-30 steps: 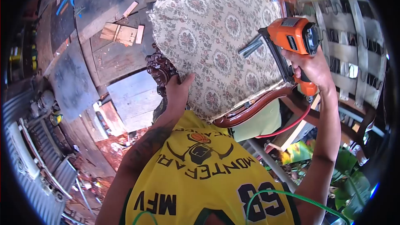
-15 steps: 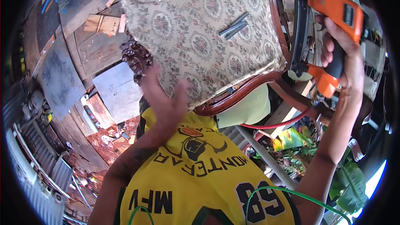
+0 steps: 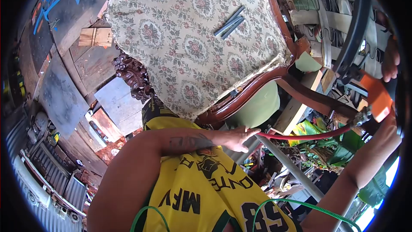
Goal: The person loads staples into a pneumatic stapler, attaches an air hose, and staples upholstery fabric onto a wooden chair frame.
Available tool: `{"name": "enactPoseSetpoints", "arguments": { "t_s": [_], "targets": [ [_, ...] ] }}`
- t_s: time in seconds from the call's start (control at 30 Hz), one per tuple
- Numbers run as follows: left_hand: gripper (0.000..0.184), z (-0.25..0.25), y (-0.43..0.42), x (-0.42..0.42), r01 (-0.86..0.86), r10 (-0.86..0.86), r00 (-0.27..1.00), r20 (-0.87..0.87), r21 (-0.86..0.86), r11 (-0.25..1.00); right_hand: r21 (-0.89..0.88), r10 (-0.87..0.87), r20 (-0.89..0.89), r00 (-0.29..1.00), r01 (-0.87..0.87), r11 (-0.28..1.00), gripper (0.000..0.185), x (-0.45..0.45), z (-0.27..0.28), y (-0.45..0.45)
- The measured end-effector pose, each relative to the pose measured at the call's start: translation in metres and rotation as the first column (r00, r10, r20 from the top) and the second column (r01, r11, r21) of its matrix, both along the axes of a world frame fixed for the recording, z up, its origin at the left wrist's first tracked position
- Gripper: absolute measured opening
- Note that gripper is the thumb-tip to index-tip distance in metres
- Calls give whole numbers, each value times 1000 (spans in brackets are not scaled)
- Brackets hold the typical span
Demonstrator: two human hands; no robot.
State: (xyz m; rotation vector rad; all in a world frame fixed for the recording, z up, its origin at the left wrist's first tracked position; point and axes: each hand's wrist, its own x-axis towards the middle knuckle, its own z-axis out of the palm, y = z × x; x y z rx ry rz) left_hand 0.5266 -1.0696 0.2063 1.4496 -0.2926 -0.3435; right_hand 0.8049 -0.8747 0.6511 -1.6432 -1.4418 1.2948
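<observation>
My right hand (image 3: pixel 389 62) is at the far right, closed around the grip of an orange and black air staple gun (image 3: pixel 377 99), partly cut off by the view's edge. A red air hose (image 3: pixel 309 136) runs from a metal fitting at the gun's base toward my left hand (image 3: pixel 235 139). That hand is low in front of my shirt, thumb and fingers apart, fingertips at the hose; whether they press on it I cannot tell. Beyond it lies a floral-upholstered seat (image 3: pixel 180 38) with a brown wooden frame (image 3: pixel 240 101). Several grey staple strips (image 3: pixel 231 21) rest on the fabric.
Carved dark wood (image 3: pixel 132 75) juts from the seat's left side. Boards and a grey sheet (image 3: pixel 122 101) cover the ground at left. Webbing and springs (image 3: pixel 326 17) show at upper right. A metal pipe (image 3: pixel 292 167) and leafy plants (image 3: pixel 339 154) are at lower right.
My left hand has moved from the seat's front left corner down and right to the hose. My right hand has carried the staple gun right and downward, away from the seat.
</observation>
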Motion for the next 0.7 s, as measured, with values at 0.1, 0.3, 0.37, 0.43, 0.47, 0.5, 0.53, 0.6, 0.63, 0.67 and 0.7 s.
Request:
{"name": "enactPoseSetpoints", "arguments": {
  "t_s": [0.1, 0.3, 0.37, 0.43, 0.47, 0.5, 0.53, 0.6, 0.63, 0.67, 0.7],
  "targets": [
    [76, 16, 0, 10, 52, -51, 999, -10, 247, 968, 41, 330, 172, 928, -341, 939, 84, 19, 33, 12],
    [40, 112, 0, 66, 36, -165, 944, -285, -407, 912, -62, 213, 316, 925, -204, 977, 47, -40, 71, 40],
    [35, 125, -30, 100, -330, 319, 878, 357, -33, 943, -96, -64, 352, 934, 104, 990, 32, -71, 60, 57],
    [32, 157, -20, 115, -567, 460, 656, 598, -11, 824, -50, -203, 434, 878, 248, 967, 22, -97, 45, 70],
    [32, 174, -8, 122, -569, 480, 661, 577, -31, 822, -39, -99, 530, 842, 141, 989, 25, -93, 37, 78],
    [32, 186, 7, 128, -580, 513, 665, 543, -59, 813, -30, -9, 621, 783, 35, 999, 28, -88, 30, 87],
    [34, 202, 29, 129, -530, 460, 770, 442, 41, 847, -96, 38, 766, 641, 56, 994, 35, -78, 21, 96],
    [40, 217, 56, 136, -582, 588, 719, 371, -140, 801, -169, 104, 899, 425, 119, 978, 46, -74, -2, 109],
    [41, 228, 81, 130, -607, 618, 708, 342, -154, 780, -167, 99, 923, 372, 155, 974, 49, -82, -16, 112],
    [43, 234, 101, 120, -629, 647, 697, 308, -170, 759, -81, 52, 894, 444, 45, 996, 47, -113, -38, 110],
    [44, 226, 104, 118, -693, 716, 631, 300, -197, 693, -148, 173, 834, 523, -91, 985, 44, -115, -54, 117]
  ]
}}
